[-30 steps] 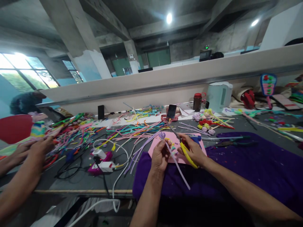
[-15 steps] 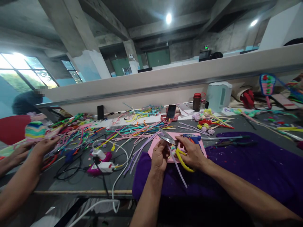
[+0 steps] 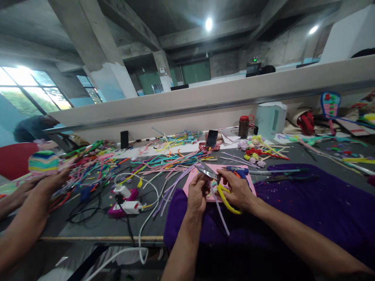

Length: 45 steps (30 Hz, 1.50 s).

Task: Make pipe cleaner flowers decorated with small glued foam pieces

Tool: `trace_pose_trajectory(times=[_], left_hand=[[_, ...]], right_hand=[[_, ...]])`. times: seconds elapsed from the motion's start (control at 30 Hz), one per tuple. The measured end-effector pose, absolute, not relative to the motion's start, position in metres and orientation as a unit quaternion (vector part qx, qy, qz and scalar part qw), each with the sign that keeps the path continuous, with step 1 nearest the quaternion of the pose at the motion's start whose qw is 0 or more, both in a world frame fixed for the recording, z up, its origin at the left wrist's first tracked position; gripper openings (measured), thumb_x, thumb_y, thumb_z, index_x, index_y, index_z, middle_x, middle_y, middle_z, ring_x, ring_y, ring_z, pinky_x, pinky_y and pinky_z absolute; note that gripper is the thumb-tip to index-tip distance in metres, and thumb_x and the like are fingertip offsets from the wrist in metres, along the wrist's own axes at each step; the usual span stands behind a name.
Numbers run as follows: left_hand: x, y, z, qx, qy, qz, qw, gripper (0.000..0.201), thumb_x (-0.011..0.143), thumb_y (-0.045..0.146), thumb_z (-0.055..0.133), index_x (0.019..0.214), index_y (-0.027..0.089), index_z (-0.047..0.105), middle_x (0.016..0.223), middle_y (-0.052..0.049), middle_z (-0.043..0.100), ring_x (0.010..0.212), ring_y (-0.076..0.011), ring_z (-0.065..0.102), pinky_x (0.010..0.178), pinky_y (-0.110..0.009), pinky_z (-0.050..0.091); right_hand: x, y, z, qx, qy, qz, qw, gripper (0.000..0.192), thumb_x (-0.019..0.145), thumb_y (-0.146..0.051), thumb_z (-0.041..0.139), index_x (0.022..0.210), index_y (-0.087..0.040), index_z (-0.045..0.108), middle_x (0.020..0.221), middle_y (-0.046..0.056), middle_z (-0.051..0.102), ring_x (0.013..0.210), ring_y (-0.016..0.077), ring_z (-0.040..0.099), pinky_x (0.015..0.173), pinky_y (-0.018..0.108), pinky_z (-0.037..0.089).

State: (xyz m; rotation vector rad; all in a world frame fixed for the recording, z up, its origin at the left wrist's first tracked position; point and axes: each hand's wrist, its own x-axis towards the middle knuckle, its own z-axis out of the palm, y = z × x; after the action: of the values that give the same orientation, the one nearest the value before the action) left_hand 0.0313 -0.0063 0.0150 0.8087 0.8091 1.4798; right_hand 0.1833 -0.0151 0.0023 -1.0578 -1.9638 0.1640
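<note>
Scissors with yellow handles, gripped in the right hand, have swung across to the purple fuzzy stick pinched by the left hand, blades apart.

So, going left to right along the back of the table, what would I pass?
Black box → phone → brown jar → white kettle → red bag → colourful paddle.

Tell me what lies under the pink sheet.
The pink sheet rests partly on purple cloth, partly on the grey table. Whatever lies directly beneath it is covered.
</note>
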Motion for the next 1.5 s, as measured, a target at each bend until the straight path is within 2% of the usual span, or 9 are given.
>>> trace_pose_trajectory(times=[0.8, 1.0, 1.17, 1.3, 1.5], left_hand=[[0.028, -0.003, 0.01, 0.369, 0.334, 0.638, 0.588, 0.018, 0.061, 0.027, 0.068, 0.073, 0.015, 0.06, 0.058, 0.003, 0.059, 0.038, -0.0026, 0.041, 0.035, -0.015, 0.024], [0.028, -0.002, 0.011, 0.356, 0.344, 0.638, 0.589, 0.023, 0.059, 0.028, 0.069, 0.074, 0.014, 0.059, 0.059, 0.002, 0.06, 0.039, -0.003, 0.043, 0.035, -0.014, 0.024], [0.026, -0.001, 0.011, 0.328, 0.34, 0.623, 0.623, 0.029, 0.061, 0.03, 0.069, 0.081, 0.012, 0.06, 0.061, -0.001, 0.062, 0.038, -0.0026, 0.043, 0.033, -0.014, 0.023], [0.024, -0.001, 0.012, 0.288, 0.322, 0.597, 0.676, 0.027, 0.064, 0.03, 0.067, 0.084, 0.013, 0.06, 0.063, -0.001, 0.062, 0.042, -0.0039, 0.048, 0.033, -0.012, 0.025], [0.024, -0.002, 0.013, 0.276, 0.309, 0.592, 0.691, 0.025, 0.065, 0.029, 0.066, 0.082, 0.012, 0.06, 0.061, 0.0, 0.061, 0.043, -0.0042, 0.049, 0.032, -0.012, 0.027]], right_hand=[[0.184, -0.012, -0.002, -0.411, -0.788, 0.073, 0.453, 0.053, 0.071, -0.019, 0.053, 0.124, -0.017, 0.043, 0.096, 0.007, 0.062, 0.069, 0.0147, 0.055, 0.063, 0.027, 0.046], [0.186, -0.01, -0.007, -0.401, -0.788, 0.091, 0.459, 0.053, 0.071, -0.018, 0.054, 0.123, -0.017, 0.045, 0.095, 0.006, 0.062, 0.066, 0.0137, 0.055, 0.062, 0.026, 0.045], [0.186, -0.011, -0.002, -0.397, -0.761, 0.155, 0.489, 0.048, 0.073, -0.025, 0.057, 0.119, -0.018, 0.047, 0.088, 0.004, 0.061, 0.065, 0.0127, 0.053, 0.061, 0.023, 0.044], [0.187, -0.011, 0.005, -0.416, -0.74, 0.208, 0.485, 0.049, 0.076, -0.032, 0.055, 0.122, -0.02, 0.042, 0.082, 0.001, 0.058, 0.067, 0.0125, 0.053, 0.062, 0.023, 0.043], [0.189, -0.009, 0.004, -0.444, -0.736, 0.21, 0.466, 0.044, 0.079, -0.033, 0.05, 0.121, -0.021, 0.042, 0.076, -0.001, 0.056, 0.065, 0.0124, 0.053, 0.062, 0.023, 0.042]])
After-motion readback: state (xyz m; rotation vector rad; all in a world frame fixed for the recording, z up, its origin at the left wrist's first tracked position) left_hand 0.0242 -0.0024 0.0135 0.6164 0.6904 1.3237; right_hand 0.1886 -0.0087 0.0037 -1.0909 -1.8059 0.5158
